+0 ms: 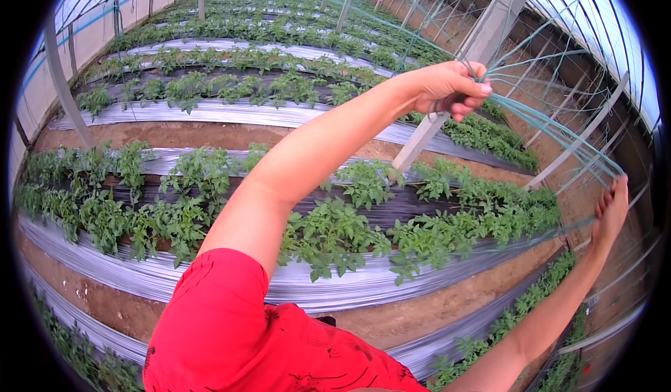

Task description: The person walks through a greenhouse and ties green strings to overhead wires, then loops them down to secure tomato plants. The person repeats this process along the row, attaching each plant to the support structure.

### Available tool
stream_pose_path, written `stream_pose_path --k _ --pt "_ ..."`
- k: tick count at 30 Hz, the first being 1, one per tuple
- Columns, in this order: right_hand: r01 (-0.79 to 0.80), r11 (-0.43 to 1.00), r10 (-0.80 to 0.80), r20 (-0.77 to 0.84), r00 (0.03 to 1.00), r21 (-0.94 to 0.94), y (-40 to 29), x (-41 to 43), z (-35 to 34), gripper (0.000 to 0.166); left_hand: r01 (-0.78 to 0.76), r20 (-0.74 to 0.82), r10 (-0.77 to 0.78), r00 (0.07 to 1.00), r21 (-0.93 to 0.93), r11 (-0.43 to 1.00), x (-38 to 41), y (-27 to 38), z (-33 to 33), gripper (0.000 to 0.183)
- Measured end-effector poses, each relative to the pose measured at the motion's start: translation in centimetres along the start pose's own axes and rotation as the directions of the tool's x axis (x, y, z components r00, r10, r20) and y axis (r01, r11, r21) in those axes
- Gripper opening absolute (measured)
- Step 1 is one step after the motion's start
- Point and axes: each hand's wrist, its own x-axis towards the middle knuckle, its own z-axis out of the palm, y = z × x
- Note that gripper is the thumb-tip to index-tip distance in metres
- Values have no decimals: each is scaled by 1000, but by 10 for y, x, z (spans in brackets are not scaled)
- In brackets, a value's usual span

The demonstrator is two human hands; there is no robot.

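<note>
My left hand is raised beside a slanting concrete post, its thumb and fingers pinching a gathered knot of green twine. Several strands fan out from that point towards the upper right. A loose bundle of green twine stretches from there down to my right hand, whose fingers are curled around its other end. Below the right hand a blurred length of twine trails left over the plants. Something dark shows inside the left palm; I cannot tell what it is.
Rows of leafy green plants, likely tomatoes, grow through silver-and-black plastic mulch. Bare soil paths run between the beds. More posts stand at the left. A thinner slanting post stands behind the twine. Greenhouse ribs arch overhead.
</note>
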Motion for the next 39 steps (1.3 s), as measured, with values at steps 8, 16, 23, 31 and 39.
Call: stream_pose_path --k 8,16,23,31,39 --pt "-8 1000 5 -307 952 -8 58 -14 -131 31 43 -124 -39 992 37 998 -19 10 -24 14" --pt "-286 818 328 -3 944 -498 157 -93 -181 21 15 -203 23 979 182 983 -18 -2 -22 18" --pt "-25 866 312 500 808 -500 151 -121 -15 37 -4 -119 19 993 126 992 -34 -61 10 32" --pt "-358 891 68 697 714 279 126 -157 189 42 265 -422 7 907 582 769 -131 -175 67 19" --pt "-656 605 475 456 752 452 257 -242 186 24 753 -750 -91 655 658 3 -387 -288 3 17"
